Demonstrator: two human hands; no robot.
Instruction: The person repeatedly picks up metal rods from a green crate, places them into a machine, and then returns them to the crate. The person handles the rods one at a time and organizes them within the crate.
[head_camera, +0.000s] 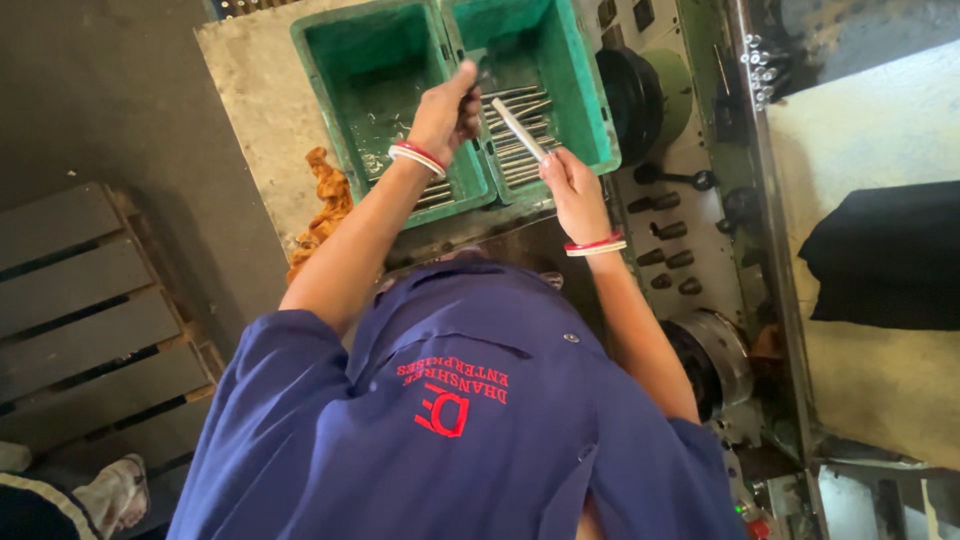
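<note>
The right hand (572, 180) clamped its fingers on a rod (518, 129), the left hand (445, 112) gripped another, while rods lay in both bins (345, 90).

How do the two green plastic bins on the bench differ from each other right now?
The left green plastic bin holds only a few metal rods along its near edge, with most of its floor bare; the right green plastic bin has a fuller row of rods across its floor. The left hand is over the divide between the bins, while the right hand holds a shiny metal rod over the right bin. Both are square, deep and scuffed.
</note>
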